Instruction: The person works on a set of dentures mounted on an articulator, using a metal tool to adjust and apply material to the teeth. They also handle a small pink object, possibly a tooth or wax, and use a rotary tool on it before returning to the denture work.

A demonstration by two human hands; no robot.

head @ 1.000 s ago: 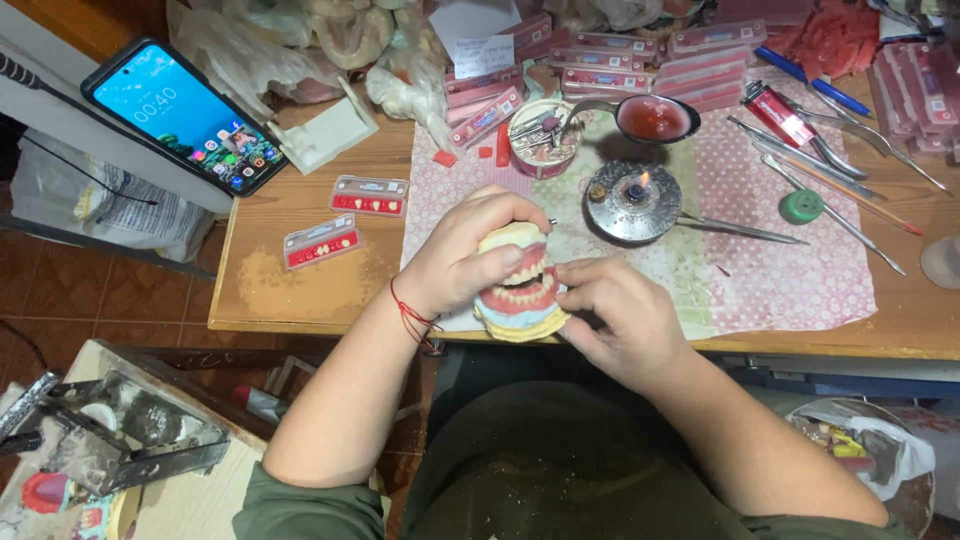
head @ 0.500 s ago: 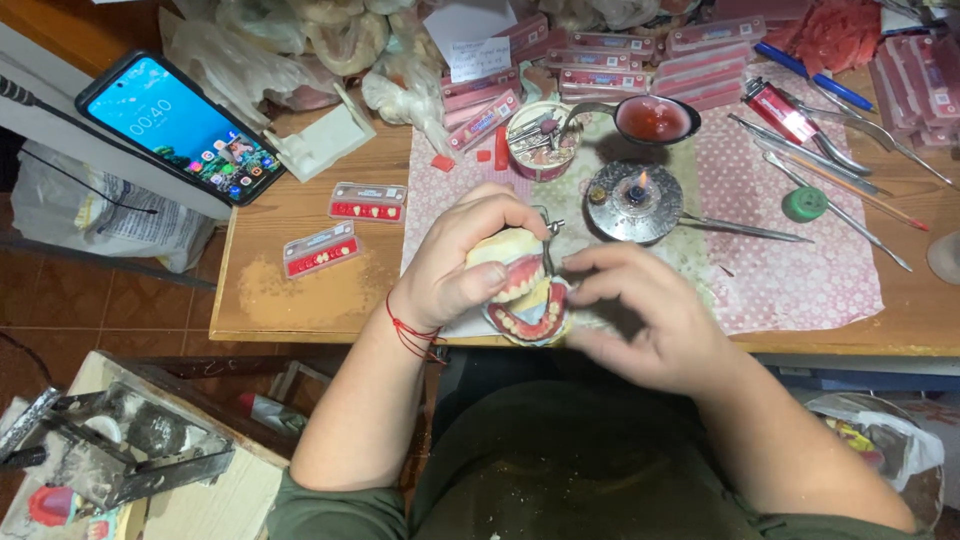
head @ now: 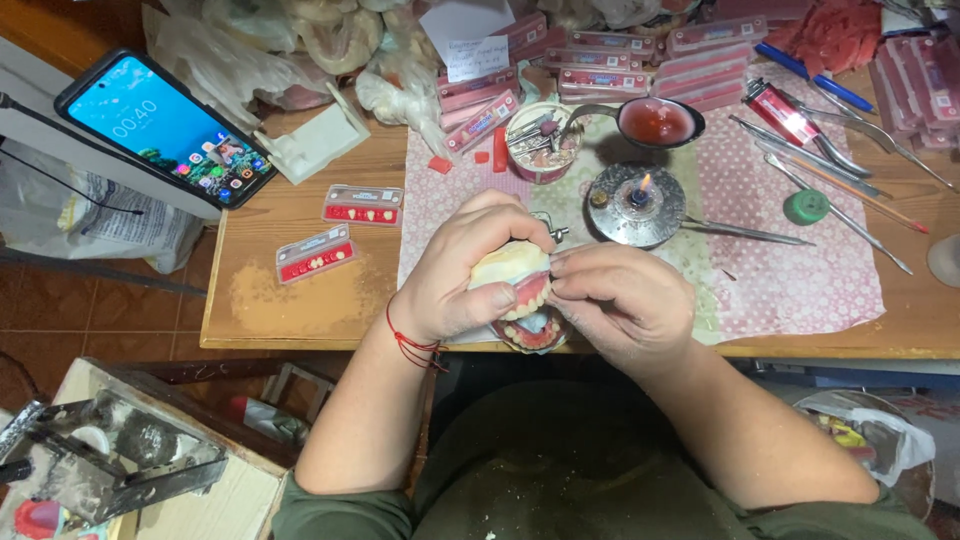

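Bright, even overhead light, soft shadows, sharp centre, slight wide-angle bending at edges.

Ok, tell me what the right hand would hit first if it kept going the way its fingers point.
The right hand points leftward, its fingertips already on the pink-and-cream dental model. Going on, it would press into that model, then the left hand gripping it; depth is unclear.

Denture model being turned at the bench's front edge
Left hand (head: pixel 455 275) is tipping the cream denture model (head: pixel 512 272) upright, while right hand (head: pixel 620 305) is closing against its pink gum side
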